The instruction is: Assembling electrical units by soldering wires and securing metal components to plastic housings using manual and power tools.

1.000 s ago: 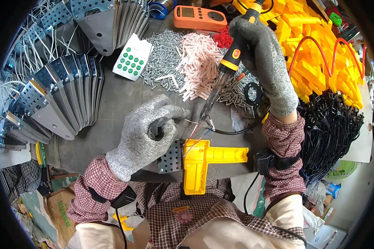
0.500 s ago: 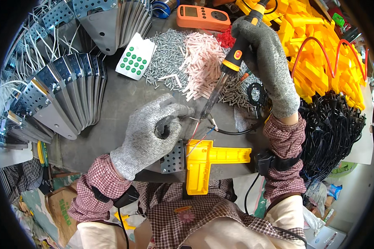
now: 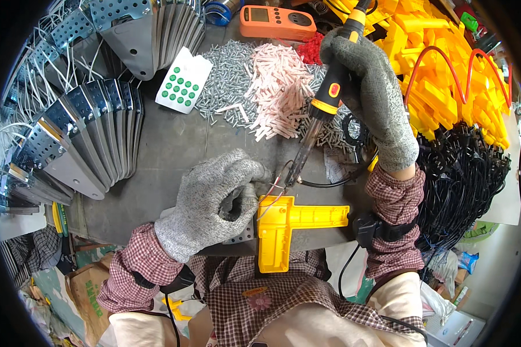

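Note:
My left hand (image 3: pixel 214 202), in a grey knit glove, pinches thin wires (image 3: pixel 276 185) whose ends show beside the fingertips. My gloved right hand (image 3: pixel 367 75) is wrapped round a corded hand tool (image 3: pixel 329 101), black and yellow with a red switch and a long, greyish nose. The nose slants down to the left, its tip right beside the wires; contact cannot be made out. Just below lies an open yellow plastic housing (image 3: pixel 275 231) with a handle-like arm to the right. A perforated metal plate (image 3: pixel 243 235) shows partly under my left hand.
Heaps of screws (image 3: pixel 226 81) and pink plastic pieces (image 3: pixel 281 87) lie beyond my hands. A sheet of green stickers (image 3: pixel 182 81) and an orange meter (image 3: pixel 278 23) are at the back. Grey metal brackets (image 3: pixel 87 150) stand left; yellow parts (image 3: pixel 440 75) and black cables (image 3: pixel 454 185) are piled right.
The tool's tip has moved slightly down and to the right. My left hand has shifted down and right with the wires, covering more of the perforated plate.

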The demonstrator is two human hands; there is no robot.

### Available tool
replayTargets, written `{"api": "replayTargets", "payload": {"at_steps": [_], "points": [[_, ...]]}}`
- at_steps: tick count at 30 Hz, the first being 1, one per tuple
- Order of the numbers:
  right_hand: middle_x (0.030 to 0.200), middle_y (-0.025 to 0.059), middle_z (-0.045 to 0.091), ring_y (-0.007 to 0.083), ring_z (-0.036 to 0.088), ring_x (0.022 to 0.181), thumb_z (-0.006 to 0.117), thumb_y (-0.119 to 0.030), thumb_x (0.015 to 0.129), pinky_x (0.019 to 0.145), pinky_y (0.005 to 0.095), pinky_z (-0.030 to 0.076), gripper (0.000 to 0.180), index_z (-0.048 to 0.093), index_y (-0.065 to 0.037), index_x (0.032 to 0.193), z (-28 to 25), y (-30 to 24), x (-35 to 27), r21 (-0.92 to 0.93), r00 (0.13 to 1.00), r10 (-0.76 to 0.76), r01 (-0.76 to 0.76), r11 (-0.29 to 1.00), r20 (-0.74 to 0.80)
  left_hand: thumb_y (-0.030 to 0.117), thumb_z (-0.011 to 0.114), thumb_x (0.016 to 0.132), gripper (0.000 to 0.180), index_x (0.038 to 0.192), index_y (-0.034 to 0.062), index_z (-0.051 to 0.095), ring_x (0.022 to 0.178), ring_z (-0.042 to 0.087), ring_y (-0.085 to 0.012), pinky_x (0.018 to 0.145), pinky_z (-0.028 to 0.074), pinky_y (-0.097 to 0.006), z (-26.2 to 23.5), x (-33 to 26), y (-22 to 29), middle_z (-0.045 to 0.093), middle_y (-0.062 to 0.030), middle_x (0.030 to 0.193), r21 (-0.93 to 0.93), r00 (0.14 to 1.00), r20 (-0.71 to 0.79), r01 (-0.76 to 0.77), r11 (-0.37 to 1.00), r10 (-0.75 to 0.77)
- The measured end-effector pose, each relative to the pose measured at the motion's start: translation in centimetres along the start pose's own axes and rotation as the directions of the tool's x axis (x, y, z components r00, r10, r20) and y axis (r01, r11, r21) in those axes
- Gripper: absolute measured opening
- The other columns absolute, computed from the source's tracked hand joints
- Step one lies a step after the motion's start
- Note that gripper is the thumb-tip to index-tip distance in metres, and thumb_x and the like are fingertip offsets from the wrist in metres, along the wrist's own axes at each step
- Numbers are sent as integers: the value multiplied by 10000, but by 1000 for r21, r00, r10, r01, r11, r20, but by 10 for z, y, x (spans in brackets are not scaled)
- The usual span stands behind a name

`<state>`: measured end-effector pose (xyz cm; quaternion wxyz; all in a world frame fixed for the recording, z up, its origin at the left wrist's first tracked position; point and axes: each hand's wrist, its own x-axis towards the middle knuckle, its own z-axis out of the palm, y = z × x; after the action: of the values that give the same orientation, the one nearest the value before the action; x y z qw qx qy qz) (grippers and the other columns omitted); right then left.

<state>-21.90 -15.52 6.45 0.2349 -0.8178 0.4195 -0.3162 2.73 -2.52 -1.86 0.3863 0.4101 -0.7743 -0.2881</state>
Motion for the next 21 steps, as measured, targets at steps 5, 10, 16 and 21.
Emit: {"api": "replayTargets", "payload": {"at_steps": [5,10,16,21], "points": [[1017,144,647,362,651,926,768,33,730,785,433,530,464,598,-59,1152,1,7,1,-77,989,-147,145,986,-23,42,679,766,291,1045,119,649,671,614,-256,628,514,-383,0,1,-2,597,-55,861,12,1000,-15,-21,1000,21],[1012,145,646,354,656,926,766,34,736,786,429,534,455,600,-57,1149,-1,8,4,-168,976,-216,211,963,-10,60,700,740,316,1046,121,648,697,624,-273,644,519,-400,-4,1,2,603,-64,872,33,999,39,7,999,-8],[1054,147,648,346,658,966,769,32,746,823,421,538,460,602,-60,1165,-1,8,2,-183,973,-230,223,957,-14,117,726,733,345,1066,125,641,800,641,-318,700,528,-436,-5,0,2,609,-86,930,115,998,23,-53,992,50],[1117,147,648,348,650,1021,778,19,753,866,423,536,476,604,-69,1188,0,14,1,-173,959,-281,272,946,-25,-1,685,699,324,1014,74,674,706,644,-304,635,522,-398,-5,6,8,639,-94,840,207,991,-16,-129,970,135]]}}
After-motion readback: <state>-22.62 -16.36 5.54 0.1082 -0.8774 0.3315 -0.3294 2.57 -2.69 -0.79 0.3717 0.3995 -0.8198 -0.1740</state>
